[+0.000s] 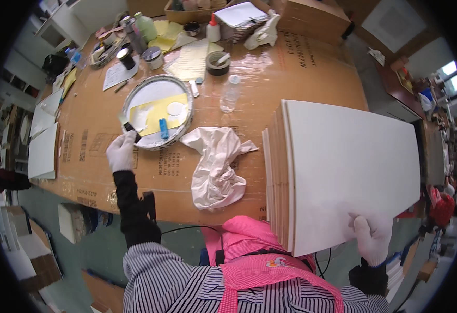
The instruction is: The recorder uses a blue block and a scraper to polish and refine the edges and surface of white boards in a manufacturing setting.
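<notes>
1. Left hand, white-gloved (121,152): fingers closed around the dark handle of a flat metal-bladed scraper (130,128); the blade points away from the wearer, over the tray's near-left rim.
2. Right hand, white-gloved (373,237): on the near right part of the top panel, a flat, smooth white board (351,156); whether its fingers grip the edge cannot be told.
3. Stack of white boards with brown edges (278,177): under the top panel, left of the right hand.
4. Round white tray with a dark-mottled rim (155,89): just beyond the left hand, bearing a yellow rectangular sheet (154,116) with white paste (176,109), and a small blue block (163,129).
5. Crumpled white cloth (215,175): between the hands, nearer the left.
6. Clear plastic bottle, upright (230,96): beyond the cloth, to the left hand's far right.
7. Brown cardboard-covered tabletop (322,73): beneath items 3 to 6.
</notes>
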`<action>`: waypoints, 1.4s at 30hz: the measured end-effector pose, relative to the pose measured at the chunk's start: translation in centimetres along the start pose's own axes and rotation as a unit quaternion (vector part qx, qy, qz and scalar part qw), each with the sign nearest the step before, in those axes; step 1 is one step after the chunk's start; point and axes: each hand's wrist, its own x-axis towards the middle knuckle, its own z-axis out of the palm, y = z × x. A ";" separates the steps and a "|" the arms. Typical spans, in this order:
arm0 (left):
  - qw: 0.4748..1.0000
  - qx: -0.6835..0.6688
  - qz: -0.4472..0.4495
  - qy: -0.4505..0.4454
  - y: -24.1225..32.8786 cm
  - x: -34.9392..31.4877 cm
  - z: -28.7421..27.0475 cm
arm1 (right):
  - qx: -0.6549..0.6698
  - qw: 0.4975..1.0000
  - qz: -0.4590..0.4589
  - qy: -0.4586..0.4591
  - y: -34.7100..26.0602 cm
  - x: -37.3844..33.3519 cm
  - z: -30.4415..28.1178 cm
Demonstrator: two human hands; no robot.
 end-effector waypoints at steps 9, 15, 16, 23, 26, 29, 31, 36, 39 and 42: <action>0.736 -0.306 -0.180 -0.576 19.6 -23.9 7.9 | 0.451 0.876 0.139 -0.099 -6.5 5.3 0.6; 0.735 -0.220 -0.151 -0.623 20.6 -27.6 12.5 | 0.514 0.840 0.167 -0.053 -4.4 3.4 2.1; 0.793 -0.173 0.031 -0.584 20.4 -28.2 13.0 | 0.511 0.842 0.172 -0.013 -3.7 3.5 1.7; 0.754 0.084 0.542 -0.361 19.0 -30.1 14.8 | -0.104 0.968 0.128 0.189 9.9 13.8 -3.2; 0.762 0.135 0.521 -0.360 18.4 -30.2 15.5 | -0.214 0.950 0.054 0.222 13.8 16.7 -1.9; 0.774 0.137 0.508 -0.351 17.9 -30.2 15.7 | -0.258 0.939 -0.044 0.224 13.0 17.7 0.7; 0.778 0.146 0.508 -0.341 17.8 -30.2 15.8 | -0.233 0.950 -0.072 0.197 10.4 18.2 2.8; 0.785 0.123 0.506 -0.335 17.8 -29.9 16.1 | -0.165 0.966 -0.166 0.114 2.0 18.9 8.4; 0.782 0.133 0.499 -0.348 17.8 -29.8 16.1 | -0.155 0.957 -0.239 0.048 -1.8 19.6 10.3; 0.788 0.127 0.494 -0.345 17.8 -29.9 16.1 | -0.115 0.966 -0.233 0.002 -1.8 19.5 10.4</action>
